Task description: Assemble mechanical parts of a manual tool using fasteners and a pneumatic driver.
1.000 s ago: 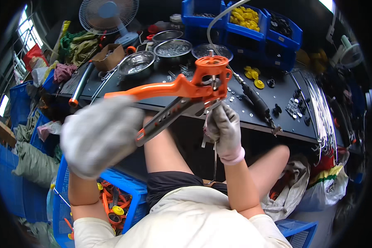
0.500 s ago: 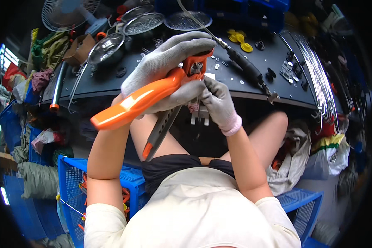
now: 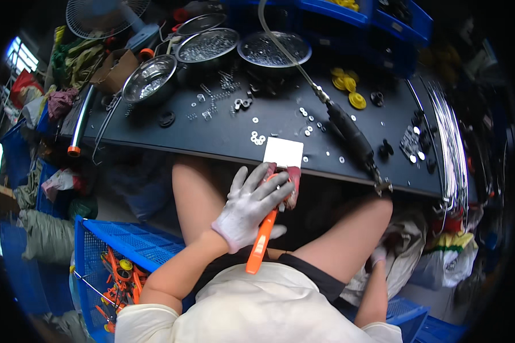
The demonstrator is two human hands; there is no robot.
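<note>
An orange trigger-handled tool (image 3: 261, 243) hangs at the table's front edge between my thighs, its handle pointing toward me. My left hand (image 3: 243, 208), in a grey-white glove, lies over its upper part with the fingers spread. The thumb shows on the handle's other side. Beside the fingertips stand red wrapped pieces (image 3: 293, 180), below a white plate (image 3: 283, 152) on the table edge. My right hand (image 3: 379, 255) is low at the right, by the whitish sack (image 3: 403, 246) beside my thigh. Its fingers are hidden.
A black air screwdriver (image 3: 349, 134) on a hose lies across the table. Metal bowls (image 3: 149, 80) of small parts, loose springs, washers and yellow caps (image 3: 349, 83) are about it. Bent metal rods (image 3: 446, 148) lie at right. A blue crate (image 3: 131, 243) holds orange tools at left.
The orange tool has come down from above the table to its front edge. My left hand has lowered with it and spread its fingers. My right hand has left the tool for the right side.
</note>
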